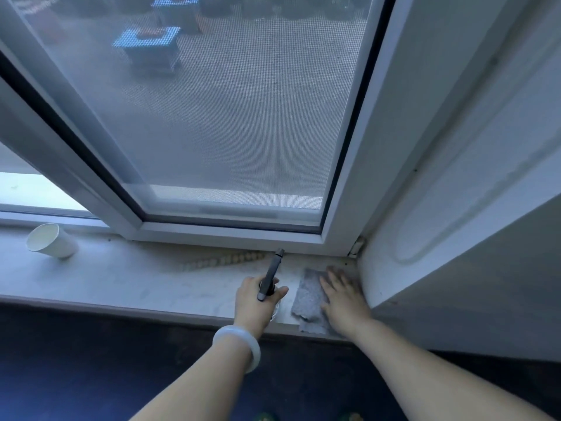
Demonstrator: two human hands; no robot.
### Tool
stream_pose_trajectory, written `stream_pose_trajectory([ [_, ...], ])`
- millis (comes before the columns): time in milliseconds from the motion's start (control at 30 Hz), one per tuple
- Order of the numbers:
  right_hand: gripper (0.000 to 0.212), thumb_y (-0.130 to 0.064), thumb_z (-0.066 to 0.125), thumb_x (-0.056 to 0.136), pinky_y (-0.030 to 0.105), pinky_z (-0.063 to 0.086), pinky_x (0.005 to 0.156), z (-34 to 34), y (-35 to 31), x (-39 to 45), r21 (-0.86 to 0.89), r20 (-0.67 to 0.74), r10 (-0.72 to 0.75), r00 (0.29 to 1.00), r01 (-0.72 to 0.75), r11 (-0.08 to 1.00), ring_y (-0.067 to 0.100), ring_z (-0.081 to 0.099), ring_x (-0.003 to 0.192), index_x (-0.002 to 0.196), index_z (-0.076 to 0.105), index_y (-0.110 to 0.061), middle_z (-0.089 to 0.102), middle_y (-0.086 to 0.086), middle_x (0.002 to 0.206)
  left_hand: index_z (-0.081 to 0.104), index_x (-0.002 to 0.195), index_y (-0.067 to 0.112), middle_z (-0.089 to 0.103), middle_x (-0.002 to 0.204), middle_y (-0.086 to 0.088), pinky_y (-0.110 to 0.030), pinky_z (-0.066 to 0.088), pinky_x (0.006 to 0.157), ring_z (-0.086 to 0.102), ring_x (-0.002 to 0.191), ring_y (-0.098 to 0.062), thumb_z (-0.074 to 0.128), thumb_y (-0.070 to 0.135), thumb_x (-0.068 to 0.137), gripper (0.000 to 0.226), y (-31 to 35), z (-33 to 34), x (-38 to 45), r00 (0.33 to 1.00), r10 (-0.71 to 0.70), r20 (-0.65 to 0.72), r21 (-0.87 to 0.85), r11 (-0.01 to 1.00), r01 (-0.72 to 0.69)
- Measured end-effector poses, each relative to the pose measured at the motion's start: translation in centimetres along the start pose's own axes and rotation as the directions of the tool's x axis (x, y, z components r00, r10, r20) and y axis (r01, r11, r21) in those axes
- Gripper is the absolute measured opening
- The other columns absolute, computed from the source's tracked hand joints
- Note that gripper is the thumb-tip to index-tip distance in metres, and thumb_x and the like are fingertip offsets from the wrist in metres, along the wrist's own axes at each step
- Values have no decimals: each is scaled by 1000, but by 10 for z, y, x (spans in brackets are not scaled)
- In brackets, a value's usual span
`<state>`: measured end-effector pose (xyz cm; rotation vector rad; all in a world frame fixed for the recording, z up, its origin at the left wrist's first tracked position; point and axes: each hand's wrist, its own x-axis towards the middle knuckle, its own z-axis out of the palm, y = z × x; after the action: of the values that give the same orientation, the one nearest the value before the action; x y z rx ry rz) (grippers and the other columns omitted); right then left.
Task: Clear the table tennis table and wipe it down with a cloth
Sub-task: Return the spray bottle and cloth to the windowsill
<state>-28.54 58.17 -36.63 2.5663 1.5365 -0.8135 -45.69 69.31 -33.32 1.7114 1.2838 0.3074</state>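
Left hand (256, 299) fingers curl round a dark spray bottle (269, 276), nozzle toward the window frame (230, 232). Right hand (343, 302) lies flat, fingers straight, on the grey cloth (308, 296) at the windowsill's (121, 281) right end. Paper cup (51, 240) tipped over, far left.

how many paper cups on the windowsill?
1. A white paper cup lies tipped on its side at the far left of the windowsill, well away from both hands. The sill's left end runs out of frame.
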Motion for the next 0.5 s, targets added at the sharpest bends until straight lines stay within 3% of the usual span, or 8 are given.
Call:
stream_pose_trajectory([
  [100, 61, -30, 37, 103, 37, 3, 120, 11, -12, -14, 100, -50, 2, 999, 3, 995, 17, -5, 150, 157, 8, -24, -9, -5, 164, 70, 80, 8, 62, 79, 24, -19, 41, 67, 57, 75, 9, 78, 26, 78, 20, 3, 5, 3, 1000, 11, -18, -31, 999, -12],
  [267, 63, -40, 32, 104, 34, -6, 119, 30, -13, -17, 156, -15, 23, 1000, -20, 988, 15, -16, 149, 156, 0, -28, -15, -7, 162, 68, 78, 21, 64, 73, 21, -4, 36, 62, 56, 73, 17, 80, 27, 77, 13, 4, 13, 10, 1000, 21, -9, -70, 997, -22],
  [367, 65, -41, 34, 103, 33, -13, 118, 27, -5, -6, 154, -10, -18, 1000, 19, 988, 15, -20, 148, 156, -3, -28, -18, -7, 162, 64, 81, 31, 62, 89, 15, -7, 37, 69, 58, 84, 6, 80, 29, 77, 16, 5, 16, 16, 999, 47, -13, -88, 995, -48],
  [500, 66, -41, 38, 102, 37, -7, 122, 16, 7, 6, 107, 19, -71, 997, 69, 992, 16, -17, 149, 156, 1, -30, -15, -7, 162, 64, 90, 34, 59, 105, 4, -18, 43, 81, 58, 92, -4, 80, 28, 77, 22, 7, 20, 24, 999, 46, 12, -154, 987, -44],
])
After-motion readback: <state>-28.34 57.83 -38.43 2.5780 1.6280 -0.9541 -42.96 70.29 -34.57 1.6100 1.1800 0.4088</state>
